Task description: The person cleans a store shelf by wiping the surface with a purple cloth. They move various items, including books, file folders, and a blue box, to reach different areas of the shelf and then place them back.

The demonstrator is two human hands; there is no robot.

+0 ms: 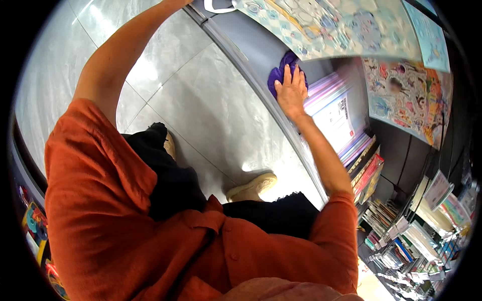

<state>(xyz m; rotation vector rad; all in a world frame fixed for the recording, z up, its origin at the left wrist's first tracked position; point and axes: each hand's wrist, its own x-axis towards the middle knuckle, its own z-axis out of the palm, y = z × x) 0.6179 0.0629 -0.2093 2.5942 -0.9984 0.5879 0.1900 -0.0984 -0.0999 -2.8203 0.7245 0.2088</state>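
My right hand (292, 92) lies over a crumpled purple cloth (276, 79), pressing it on a grey shelf (252, 41) near its front edge. The fingers are spread over the cloth, and part of it is hidden beneath them. Just beside that hand stands a stack of files in clear plastic packaging (327, 113), its front sheet bearing print. My left forearm (139, 34) stretches to the top edge of the picture, where the left hand is out of view.
Sticker sheets (406, 98) and a large patterned package (350, 30) hang above the shelf. Books (363, 169) stand farther along it. Several packaged goods (414, 233) hang at the lower right. Grey floor tiles (211, 101) lie under my feet. Colourful goods (35, 222) line the left.
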